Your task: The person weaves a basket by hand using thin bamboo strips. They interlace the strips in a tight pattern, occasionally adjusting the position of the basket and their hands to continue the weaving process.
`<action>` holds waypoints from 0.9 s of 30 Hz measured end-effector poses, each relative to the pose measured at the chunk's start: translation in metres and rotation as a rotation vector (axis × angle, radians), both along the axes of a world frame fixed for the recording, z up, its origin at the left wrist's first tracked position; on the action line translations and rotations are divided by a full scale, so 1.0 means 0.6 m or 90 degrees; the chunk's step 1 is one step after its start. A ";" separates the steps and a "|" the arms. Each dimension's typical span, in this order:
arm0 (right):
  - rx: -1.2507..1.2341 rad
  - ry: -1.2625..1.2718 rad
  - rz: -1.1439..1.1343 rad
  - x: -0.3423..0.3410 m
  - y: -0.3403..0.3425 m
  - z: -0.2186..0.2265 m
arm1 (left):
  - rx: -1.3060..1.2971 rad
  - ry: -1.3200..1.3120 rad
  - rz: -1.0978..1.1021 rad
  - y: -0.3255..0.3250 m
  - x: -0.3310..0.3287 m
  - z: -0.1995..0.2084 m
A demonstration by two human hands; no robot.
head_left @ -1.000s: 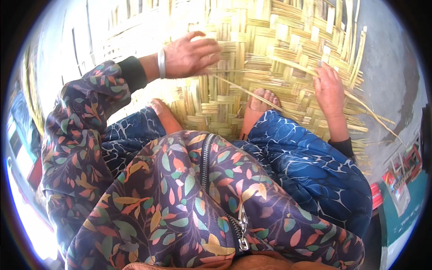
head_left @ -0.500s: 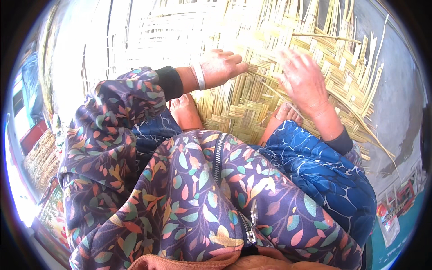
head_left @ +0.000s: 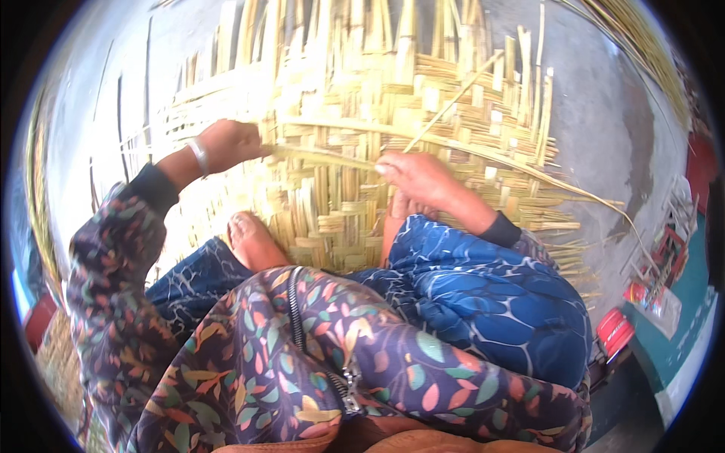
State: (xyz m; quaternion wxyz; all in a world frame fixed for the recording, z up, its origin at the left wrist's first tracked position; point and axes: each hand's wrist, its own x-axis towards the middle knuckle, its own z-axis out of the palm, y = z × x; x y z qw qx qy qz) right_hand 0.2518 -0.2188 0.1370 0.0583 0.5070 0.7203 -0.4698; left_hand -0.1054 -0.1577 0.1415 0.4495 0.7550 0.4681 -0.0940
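Between my hands a pale split-cane strip is stretched just above a woven cane mat. My left hand, a white band on its wrist, is closed around the strip's left end. Thumb and fingers of my right hand pinch the strip's other end. A thin stalk slants away up from beside my right hand, and I cannot tell whether it joins the held strip. Across the mat beyond my hands lies a long curved strip, reaching past its right edge.
My bare feet rest on the mat. Unwoven cane ends stick out at its far side. A bundle of long stalks lies on the grey floor at far right. A red object sits at the lower right.
My hands have moved apart, and the strip is now drawn out between them. My right hand, spread and blurred before, is now closed. The view has shifted, showing more of the mat's far side.
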 end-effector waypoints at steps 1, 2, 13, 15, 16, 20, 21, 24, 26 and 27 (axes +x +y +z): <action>-0.019 -0.017 0.004 0.002 0.001 0.012 | -0.036 0.042 0.004 0.004 -0.004 0.010; -0.041 -0.034 0.007 0.009 0.000 0.017 | -0.025 0.052 -0.004 0.006 -0.014 0.007; 0.792 -0.025 0.311 0.096 0.209 0.098 | -0.037 0.165 0.063 -0.055 -0.179 0.072; 0.884 -0.133 0.155 0.172 0.316 0.190 | -0.006 0.131 0.055 -0.034 -0.164 0.064; 0.758 -0.102 -0.010 0.201 0.345 0.215 | 0.018 0.101 0.054 -0.026 -0.151 0.055; 0.456 0.040 -0.277 0.135 0.330 0.236 | 0.089 0.020 0.069 -0.029 -0.120 0.065; 0.432 0.047 -0.203 0.111 0.319 0.192 | 0.053 0.017 0.099 -0.035 -0.117 0.083; 0.355 0.094 0.023 0.054 0.218 0.058 | 0.042 -0.022 0.102 -0.014 -0.111 0.085; 0.271 0.031 0.047 0.030 0.140 0.024 | 0.058 -0.108 0.123 0.013 -0.095 0.072; 0.181 0.094 -0.039 0.009 0.115 0.013 | 0.081 -0.132 0.131 0.017 -0.098 0.075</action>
